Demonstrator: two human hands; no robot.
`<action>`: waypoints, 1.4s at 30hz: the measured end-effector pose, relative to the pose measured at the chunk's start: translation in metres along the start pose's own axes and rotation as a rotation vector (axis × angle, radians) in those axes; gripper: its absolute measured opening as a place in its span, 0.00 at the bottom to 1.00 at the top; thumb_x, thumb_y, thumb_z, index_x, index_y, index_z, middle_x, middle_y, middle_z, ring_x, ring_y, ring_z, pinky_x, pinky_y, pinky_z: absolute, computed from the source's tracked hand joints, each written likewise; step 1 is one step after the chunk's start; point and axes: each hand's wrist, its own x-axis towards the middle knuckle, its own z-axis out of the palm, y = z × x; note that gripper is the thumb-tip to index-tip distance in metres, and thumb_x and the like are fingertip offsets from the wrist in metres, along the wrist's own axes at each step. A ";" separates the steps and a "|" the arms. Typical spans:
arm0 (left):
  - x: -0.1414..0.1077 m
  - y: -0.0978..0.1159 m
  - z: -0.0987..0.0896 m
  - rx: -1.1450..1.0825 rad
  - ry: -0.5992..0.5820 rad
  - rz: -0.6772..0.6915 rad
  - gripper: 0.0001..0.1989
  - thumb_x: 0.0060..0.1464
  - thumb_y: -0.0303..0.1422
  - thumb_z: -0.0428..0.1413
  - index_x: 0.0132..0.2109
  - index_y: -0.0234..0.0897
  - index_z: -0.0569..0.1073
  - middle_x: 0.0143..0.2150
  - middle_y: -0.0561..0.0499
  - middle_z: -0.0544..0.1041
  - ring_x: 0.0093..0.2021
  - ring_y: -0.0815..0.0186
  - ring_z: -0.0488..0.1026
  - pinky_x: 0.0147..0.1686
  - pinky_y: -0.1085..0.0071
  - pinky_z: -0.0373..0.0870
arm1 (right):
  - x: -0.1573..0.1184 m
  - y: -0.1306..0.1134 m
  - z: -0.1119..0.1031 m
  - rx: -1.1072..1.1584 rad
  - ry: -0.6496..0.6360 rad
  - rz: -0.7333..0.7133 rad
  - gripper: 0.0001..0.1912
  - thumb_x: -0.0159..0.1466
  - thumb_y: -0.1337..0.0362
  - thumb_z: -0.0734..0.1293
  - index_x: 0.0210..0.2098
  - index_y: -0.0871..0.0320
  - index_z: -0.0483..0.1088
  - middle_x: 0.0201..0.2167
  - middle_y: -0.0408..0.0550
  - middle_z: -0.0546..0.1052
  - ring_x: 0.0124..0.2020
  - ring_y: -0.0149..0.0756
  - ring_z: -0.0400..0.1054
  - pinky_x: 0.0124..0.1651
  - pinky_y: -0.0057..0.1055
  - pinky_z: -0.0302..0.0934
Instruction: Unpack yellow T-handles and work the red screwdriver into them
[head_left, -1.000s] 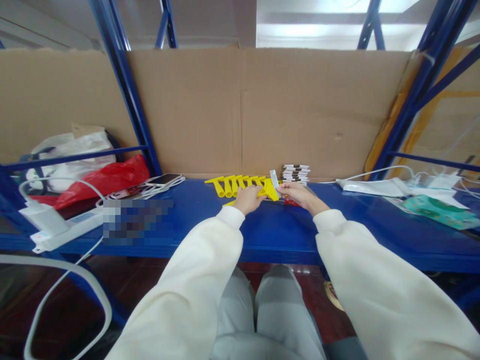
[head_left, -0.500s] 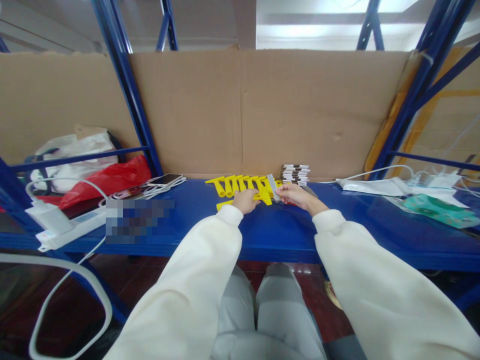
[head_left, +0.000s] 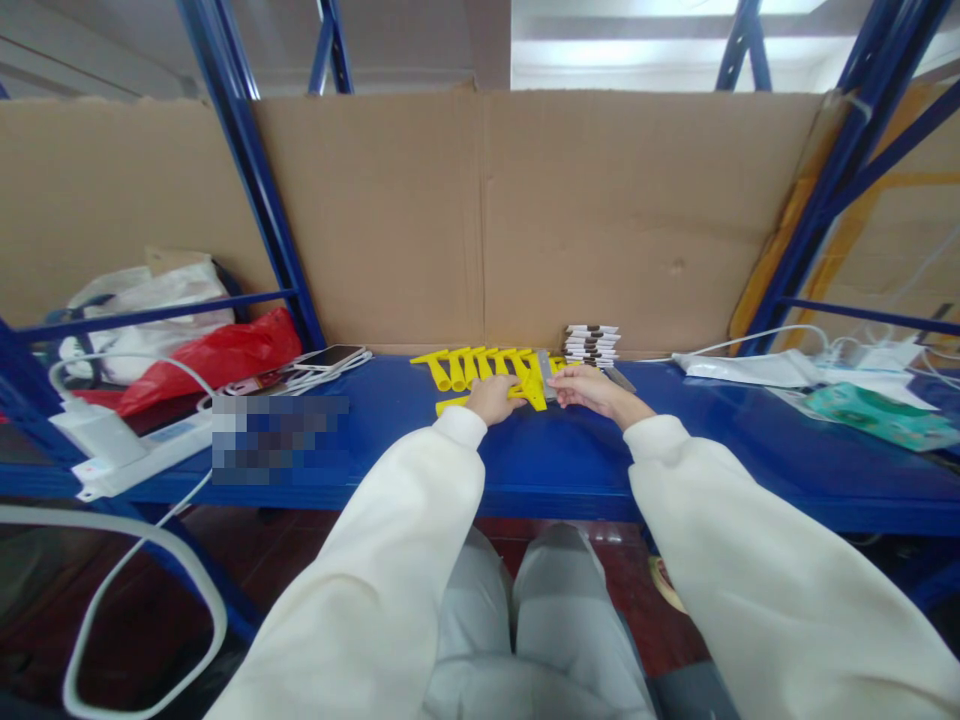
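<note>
My left hand (head_left: 493, 399) is closed round the handle of a yellow scraper-like tool (head_left: 535, 388), whose wide end points right. Between the fingertips of my right hand (head_left: 587, 388) is a flat grey blade (head_left: 547, 374), held upright against the tool's wide end. Whether the blade sits inside the head cannot be made out. Behind my hands, a row of similar yellow tools (head_left: 456, 370) lies on the blue shelf. A stack of small white packets with dark bands (head_left: 592, 345) stands just beyond my right hand.
At the left lie a red bag (head_left: 217, 365), a phone (head_left: 335, 357) with cables and a white power strip (head_left: 150, 455). White packaging (head_left: 750, 370) and a green packet (head_left: 881, 415) are at the right. Cardboard (head_left: 600, 210) closes the back, between blue posts.
The grey blade has shifted slightly left and closer to the yellow tool's wide end, with my right fingers following. My left hand keeps its grip, and the view has tilted slightly.
</note>
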 end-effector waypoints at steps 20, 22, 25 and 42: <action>0.001 0.002 0.005 -0.017 0.170 0.059 0.15 0.65 0.36 0.56 0.55 0.38 0.79 0.55 0.41 0.79 0.57 0.56 0.76 0.56 0.63 0.72 | -0.003 0.001 0.011 -0.059 -0.046 -0.022 0.12 0.61 0.66 0.74 0.25 0.60 0.69 0.16 0.41 0.70 0.18 0.26 0.64 0.22 0.22 0.62; 0.001 0.002 0.005 -0.016 0.166 0.049 0.15 0.65 0.36 0.56 0.55 0.38 0.79 0.55 0.41 0.79 0.57 0.56 0.76 0.56 0.63 0.72 | -0.004 0.001 0.012 -0.060 -0.053 -0.021 0.11 0.61 0.67 0.74 0.25 0.60 0.70 0.17 0.41 0.71 0.18 0.25 0.63 0.22 0.22 0.62; 0.001 0.002 0.005 -0.013 0.159 0.041 0.15 0.65 0.36 0.56 0.54 0.38 0.79 0.55 0.41 0.79 0.57 0.56 0.76 0.56 0.64 0.72 | -0.005 0.000 0.014 -0.055 -0.042 -0.006 0.10 0.61 0.70 0.73 0.25 0.60 0.70 0.18 0.41 0.72 0.18 0.25 0.63 0.23 0.22 0.62; -0.012 0.019 -0.006 0.070 0.120 0.012 0.15 0.67 0.33 0.51 0.54 0.31 0.77 0.55 0.36 0.78 0.55 0.54 0.77 0.51 0.64 0.74 | -0.004 0.003 0.028 0.007 0.139 0.045 0.15 0.66 0.70 0.68 0.24 0.56 0.63 0.12 0.41 0.67 0.15 0.27 0.61 0.19 0.23 0.58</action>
